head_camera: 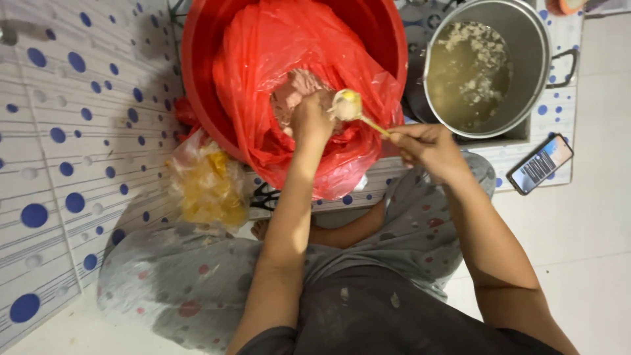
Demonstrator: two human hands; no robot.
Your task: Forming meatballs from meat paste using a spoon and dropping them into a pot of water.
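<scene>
Left hand [310, 118] fingers clench pink paste [296, 92] in the red bag [263, 59]; right hand [424, 146] fingers grasp a spoon [348, 105].

bag [263, 59]: glossy crinkled red plastic | pot [536, 46]: brushed metal | basin [197, 79]: smooth plastic

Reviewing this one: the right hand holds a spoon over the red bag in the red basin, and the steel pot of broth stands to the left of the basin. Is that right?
Not quite. In the head view the steel pot of broth stands to the right of the red basin, not the left. The rest holds: the right hand holds the spoon over the red bag in the basin.
</scene>
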